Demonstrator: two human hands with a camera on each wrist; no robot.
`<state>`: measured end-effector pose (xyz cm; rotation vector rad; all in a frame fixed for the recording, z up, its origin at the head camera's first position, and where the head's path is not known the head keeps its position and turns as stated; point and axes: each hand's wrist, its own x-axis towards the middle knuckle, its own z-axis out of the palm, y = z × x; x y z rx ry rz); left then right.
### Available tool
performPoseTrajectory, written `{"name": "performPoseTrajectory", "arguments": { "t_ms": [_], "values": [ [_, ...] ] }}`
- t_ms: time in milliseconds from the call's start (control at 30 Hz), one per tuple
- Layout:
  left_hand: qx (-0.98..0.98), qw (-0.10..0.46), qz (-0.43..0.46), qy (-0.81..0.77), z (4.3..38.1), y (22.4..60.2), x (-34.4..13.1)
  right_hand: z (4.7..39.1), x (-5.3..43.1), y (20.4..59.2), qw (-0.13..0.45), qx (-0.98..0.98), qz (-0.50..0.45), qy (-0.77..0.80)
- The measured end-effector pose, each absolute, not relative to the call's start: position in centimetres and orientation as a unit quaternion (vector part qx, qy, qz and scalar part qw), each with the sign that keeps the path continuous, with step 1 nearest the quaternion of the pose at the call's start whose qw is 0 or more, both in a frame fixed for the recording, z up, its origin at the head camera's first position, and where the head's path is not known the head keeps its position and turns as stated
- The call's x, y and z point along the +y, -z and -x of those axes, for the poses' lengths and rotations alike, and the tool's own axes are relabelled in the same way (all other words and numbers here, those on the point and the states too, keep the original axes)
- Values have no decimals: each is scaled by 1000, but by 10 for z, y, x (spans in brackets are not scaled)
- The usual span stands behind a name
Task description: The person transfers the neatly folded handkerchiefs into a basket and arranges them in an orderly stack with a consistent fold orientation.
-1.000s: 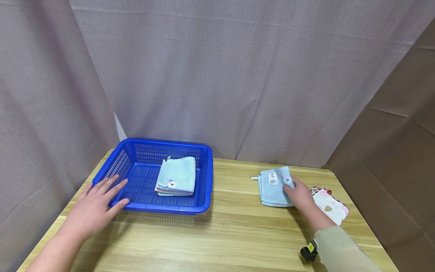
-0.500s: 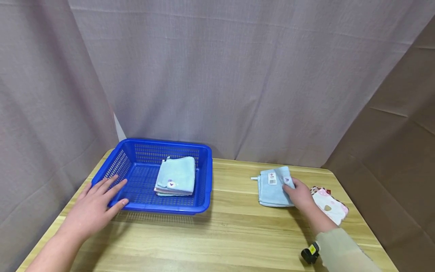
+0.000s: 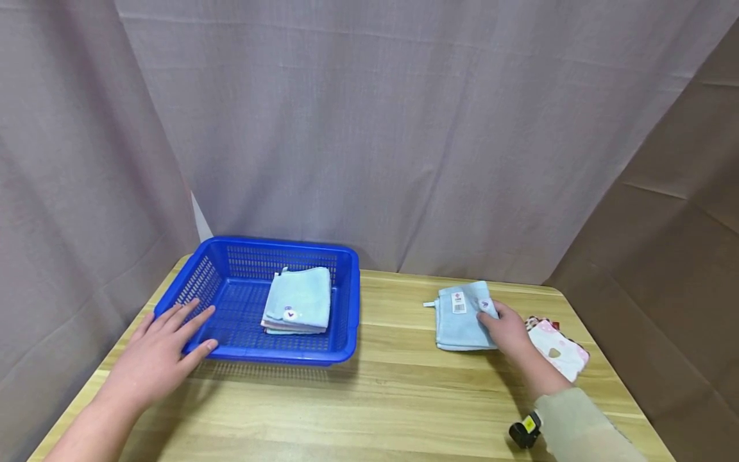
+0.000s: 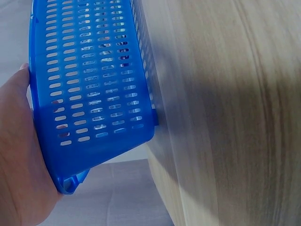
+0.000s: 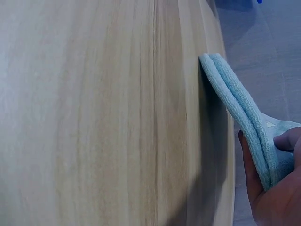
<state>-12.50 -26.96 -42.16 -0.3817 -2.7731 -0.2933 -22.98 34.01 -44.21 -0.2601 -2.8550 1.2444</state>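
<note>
My left hand (image 3: 152, 356) rests with spread fingers on the near-left corner of a blue plastic basket (image 3: 271, 353). The left wrist view shows that hand (image 4: 21, 150) against the rim, beside the slotted basket wall (image 4: 84, 84). At the right, my right hand (image 3: 508, 328) pinches the right side of a folded light blue towel (image 3: 462, 330) with a label and a hanging loop. In the right wrist view, the towel (image 5: 242, 113) is tilted, its thick folded edge between thumb and fingers and its far end close to the table. Inside the basket lies a stack of folded towels (image 3: 300, 295), light blue on top.
Partly behind my right forearm lies a white and pink cloth (image 3: 557, 350) on a brown spotted one (image 3: 534, 323). A black strap piece (image 3: 524, 433) with a yellow mark sits by the right sleeve. Grey curtains (image 3: 381, 141) close off the wooden table's (image 3: 346, 410) back.
The whole head view has shifted a little to the left. The right hand keeps its pinch on the light blue towel, and the left hand stays on the basket.
</note>
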Motion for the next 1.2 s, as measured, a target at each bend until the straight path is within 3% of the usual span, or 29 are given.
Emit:
{"name": "performPoseTrajectory", "arguments": {
  "t_ms": [1200],
  "values": [
    [-973,160,132,100,126,424,-271,223,330,439,24,-890,108,-443]
  ]
}}
